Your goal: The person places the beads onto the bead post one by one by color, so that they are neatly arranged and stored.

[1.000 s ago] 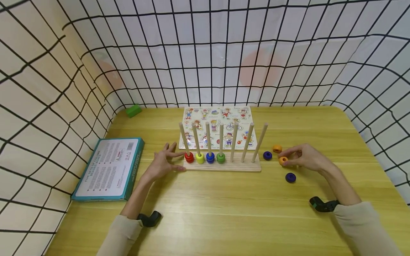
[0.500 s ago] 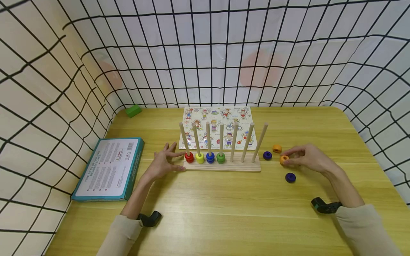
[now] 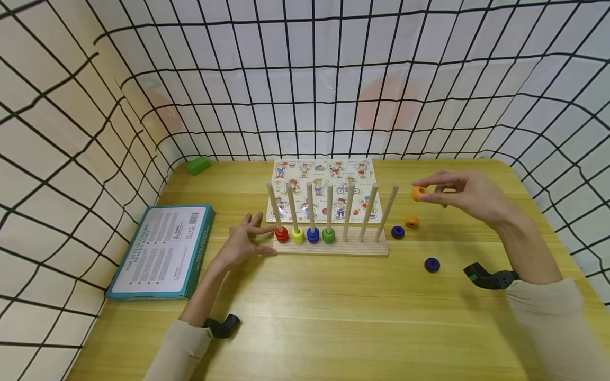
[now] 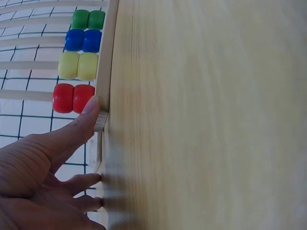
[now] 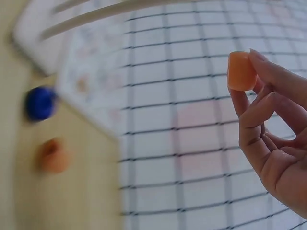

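My right hand (image 3: 469,197) pinches an orange bead (image 5: 242,71) between thumb and fingertips, raised above the table to the right of a wooden peg rack (image 3: 352,247). My left hand (image 3: 242,244) touches the rack's left end, fingers spread and thumb at the front corner. Pairs of red (image 4: 64,98), yellow (image 4: 68,65), blue (image 4: 74,40) and green beads (image 4: 80,19) sit on the rack's left pegs. The three right pegs carry no beads. Another orange bead (image 3: 412,221) and two dark blue beads (image 3: 397,232) lie on the table beside the rack.
A picture board (image 3: 314,174) lies flat behind the rack. A teal box (image 3: 159,251) is at the left and a green block (image 3: 198,165) at the far left corner. Black netting (image 3: 305,100) over white sheeting encloses the table.
My right hand has lifted the orange bead off the table, moving up and toward the back. The left hand and the rack have stayed in place.
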`<state>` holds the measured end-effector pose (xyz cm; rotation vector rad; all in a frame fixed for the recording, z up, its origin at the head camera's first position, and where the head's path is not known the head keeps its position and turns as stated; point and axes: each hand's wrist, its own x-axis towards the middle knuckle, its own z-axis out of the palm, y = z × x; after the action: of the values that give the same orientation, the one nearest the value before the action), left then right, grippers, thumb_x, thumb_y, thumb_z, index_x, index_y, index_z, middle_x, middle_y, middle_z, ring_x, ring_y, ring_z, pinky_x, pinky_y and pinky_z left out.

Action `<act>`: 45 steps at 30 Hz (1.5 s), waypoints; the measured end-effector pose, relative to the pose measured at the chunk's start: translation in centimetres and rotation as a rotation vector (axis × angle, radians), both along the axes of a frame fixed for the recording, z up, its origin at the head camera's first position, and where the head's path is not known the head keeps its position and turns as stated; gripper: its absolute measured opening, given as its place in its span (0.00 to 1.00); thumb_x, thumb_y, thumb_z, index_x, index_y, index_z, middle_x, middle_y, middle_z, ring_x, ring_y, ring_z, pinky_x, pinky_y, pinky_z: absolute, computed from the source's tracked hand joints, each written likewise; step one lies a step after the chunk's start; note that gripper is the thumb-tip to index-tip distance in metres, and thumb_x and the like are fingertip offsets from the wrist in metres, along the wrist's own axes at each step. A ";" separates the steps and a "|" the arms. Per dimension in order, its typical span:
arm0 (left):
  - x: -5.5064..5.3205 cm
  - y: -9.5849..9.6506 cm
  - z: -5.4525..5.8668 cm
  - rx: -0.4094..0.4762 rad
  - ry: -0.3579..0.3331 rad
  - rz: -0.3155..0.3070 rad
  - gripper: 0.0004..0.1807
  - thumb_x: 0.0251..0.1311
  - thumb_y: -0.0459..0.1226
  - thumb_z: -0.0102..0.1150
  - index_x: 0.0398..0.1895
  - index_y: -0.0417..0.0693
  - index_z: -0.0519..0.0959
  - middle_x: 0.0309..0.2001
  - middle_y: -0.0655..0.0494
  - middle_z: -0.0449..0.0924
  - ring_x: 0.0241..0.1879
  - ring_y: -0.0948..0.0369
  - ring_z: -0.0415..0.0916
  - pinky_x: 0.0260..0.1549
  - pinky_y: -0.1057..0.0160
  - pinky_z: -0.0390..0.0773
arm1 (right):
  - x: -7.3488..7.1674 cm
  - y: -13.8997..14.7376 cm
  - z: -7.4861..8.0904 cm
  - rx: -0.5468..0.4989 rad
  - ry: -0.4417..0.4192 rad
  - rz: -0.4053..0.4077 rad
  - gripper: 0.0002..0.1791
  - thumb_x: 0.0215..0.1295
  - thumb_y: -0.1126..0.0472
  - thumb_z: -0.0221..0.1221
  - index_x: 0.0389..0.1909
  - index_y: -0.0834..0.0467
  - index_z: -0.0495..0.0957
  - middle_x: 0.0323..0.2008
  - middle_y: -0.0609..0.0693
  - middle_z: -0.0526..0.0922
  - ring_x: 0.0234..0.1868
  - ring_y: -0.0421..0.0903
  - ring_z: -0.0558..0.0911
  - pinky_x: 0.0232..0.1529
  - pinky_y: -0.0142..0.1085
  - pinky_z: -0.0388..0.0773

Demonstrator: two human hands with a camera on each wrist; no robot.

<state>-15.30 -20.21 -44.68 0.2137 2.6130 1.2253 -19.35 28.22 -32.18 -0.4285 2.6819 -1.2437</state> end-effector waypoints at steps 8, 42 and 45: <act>0.2 0.0 -0.1 0.003 -0.005 0.008 0.34 0.53 0.37 0.78 0.66 0.47 0.80 0.83 0.39 0.47 0.84 0.37 0.28 0.70 0.21 0.20 | -1.3 -4.2 6.4 -0.033 0.109 0.084 0.18 0.71 0.60 0.65 0.61 0.53 0.84 0.54 0.39 0.79 0.43 0.40 0.81 0.37 0.28 0.77; 0.2 0.1 0.2 0.007 0.001 0.006 0.34 0.53 0.36 0.78 0.66 0.46 0.80 0.83 0.39 0.47 0.83 0.37 0.28 0.70 0.21 0.19 | -1.0 -12.3 8.2 0.107 0.077 0.419 0.14 0.67 0.60 0.69 0.52 0.51 0.89 0.48 0.50 0.85 0.42 0.48 0.76 0.43 0.36 0.77; 0.2 0.1 0.2 0.004 0.003 0.005 0.33 0.53 0.36 0.78 0.66 0.46 0.80 0.83 0.39 0.47 0.83 0.37 0.28 0.70 0.21 0.19 | -1.0 -12.4 8.1 0.095 0.057 0.434 0.13 0.67 0.61 0.69 0.52 0.52 0.89 0.50 0.50 0.86 0.41 0.48 0.76 0.45 0.36 0.78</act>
<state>-15.07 -20.11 -44.46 0.2105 2.6154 1.2326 -20.35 15.84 -24.07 -0.9791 2.4870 -0.9845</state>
